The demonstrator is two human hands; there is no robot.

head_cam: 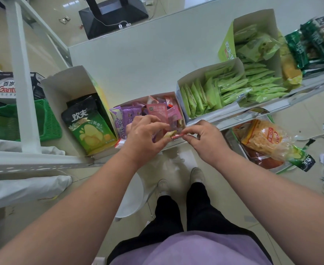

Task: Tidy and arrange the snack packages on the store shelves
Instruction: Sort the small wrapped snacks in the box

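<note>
A white shelf (138,60) carries open display boxes. The middle box (183,119) holds pink and purple snack packets (127,115). My left hand (144,134) is at the front of this box, fingers curled around small packets. My right hand (203,138) pinches the end of a small red and yellow packet (174,135) that runs between both hands. To the left, a box holds a black and green chip bag (88,125). On the right, a box (178,87) is filled with light green packets (214,90), and a taller box behind it holds more (253,44).
Dark green bags (306,43) and a yellow bag (291,67) lie at the shelf's right end. A lower shelf shows an orange chip bag (262,138). A green basket (23,119) and a carton (2,87) sit on the floor at left behind a white shelf post (21,73).
</note>
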